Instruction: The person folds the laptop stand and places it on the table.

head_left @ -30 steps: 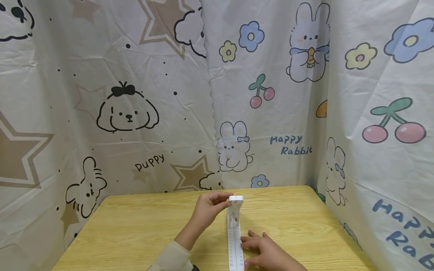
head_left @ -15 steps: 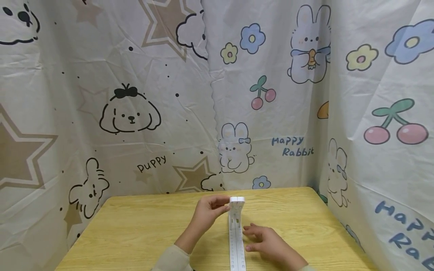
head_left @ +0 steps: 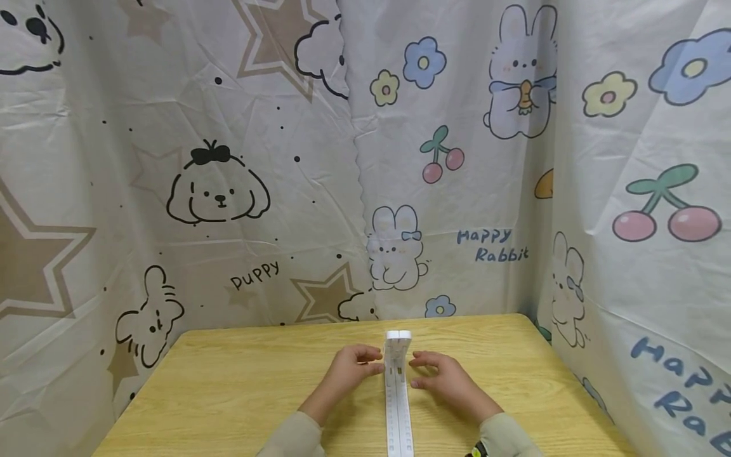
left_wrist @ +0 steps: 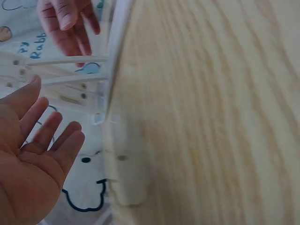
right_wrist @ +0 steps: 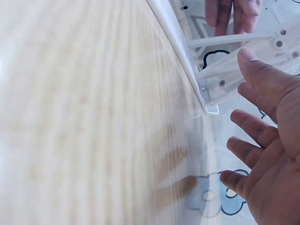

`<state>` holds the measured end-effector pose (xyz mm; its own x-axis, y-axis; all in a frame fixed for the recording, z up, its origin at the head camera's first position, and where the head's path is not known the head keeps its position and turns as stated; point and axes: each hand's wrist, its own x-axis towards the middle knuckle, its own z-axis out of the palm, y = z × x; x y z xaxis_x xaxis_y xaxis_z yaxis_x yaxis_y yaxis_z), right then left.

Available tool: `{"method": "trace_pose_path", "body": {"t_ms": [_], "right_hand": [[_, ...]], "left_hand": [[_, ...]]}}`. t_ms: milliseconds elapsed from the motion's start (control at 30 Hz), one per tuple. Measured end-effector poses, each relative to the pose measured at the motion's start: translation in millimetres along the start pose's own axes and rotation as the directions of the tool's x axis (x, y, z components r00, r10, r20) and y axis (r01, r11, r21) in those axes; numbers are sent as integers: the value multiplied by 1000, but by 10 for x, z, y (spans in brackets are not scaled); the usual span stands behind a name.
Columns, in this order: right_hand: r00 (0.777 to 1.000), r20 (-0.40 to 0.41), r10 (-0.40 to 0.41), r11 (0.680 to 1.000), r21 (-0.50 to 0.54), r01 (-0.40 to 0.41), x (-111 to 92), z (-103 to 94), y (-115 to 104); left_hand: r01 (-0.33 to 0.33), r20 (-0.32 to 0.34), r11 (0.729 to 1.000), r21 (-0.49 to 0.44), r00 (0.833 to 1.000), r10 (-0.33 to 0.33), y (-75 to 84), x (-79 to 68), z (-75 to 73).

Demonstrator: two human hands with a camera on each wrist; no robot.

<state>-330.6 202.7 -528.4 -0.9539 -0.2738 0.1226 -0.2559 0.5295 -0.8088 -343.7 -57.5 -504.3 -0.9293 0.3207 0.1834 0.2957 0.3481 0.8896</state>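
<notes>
A white plastic folding stand [head_left: 398, 406] lies lengthwise on the table, its far end raised on struts. Those struts, with small screws, show in the left wrist view on the stand [left_wrist: 65, 101] and in the right wrist view on the stand [right_wrist: 225, 84]. My left hand [head_left: 347, 374] is at the left of the raised end, fingers relaxed and thumb apart; whether the thumb touches it, I cannot tell. On the opposite side my right hand [head_left: 448, 381] hovers close, palm inward, fingers loosely spread. Neither hand grips anything.
The wood-grain table [head_left: 245, 393] has a rounded far edge. Printed curtains [head_left: 308, 203] with puppies, rabbits and flowers hang behind it and along both sides. A dark band with yellow marks [head_left: 477, 450] sits at the right sleeve.
My left hand has left the top of the raised end and dropped slightly lower beside it. My right hand has moved forward along the stand to face it. The stand looks unmoved.
</notes>
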Motion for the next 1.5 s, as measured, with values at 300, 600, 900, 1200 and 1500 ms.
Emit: {"method": "trace_pose_path", "body": {"t_ms": [300, 600, 900, 1200, 1500], "right_hand": [[997, 28, -66, 996, -61, 68, 197, 42, 66], [991, 89, -96, 995, -19, 98, 251, 124, 48], [992, 81, -92, 990, -102, 100, 276, 188, 52], [991, 59, -117, 981, -151, 125, 291, 226, 48], [983, 81, -166, 969, -169, 177, 243, 222, 28]], "left_hand": [[8, 110, 995, 101, 994, -19, -108, 108, 115], [-4, 151, 958, 286, 988, -41, -190, 208, 189], [-57, 206, 905, 421, 978, -35, -189, 250, 194], [-105, 233, 875, 473, 972, -10, -185, 255, 197], [-121, 238, 865, 487, 971, 2, -90, 185, 224]]}}
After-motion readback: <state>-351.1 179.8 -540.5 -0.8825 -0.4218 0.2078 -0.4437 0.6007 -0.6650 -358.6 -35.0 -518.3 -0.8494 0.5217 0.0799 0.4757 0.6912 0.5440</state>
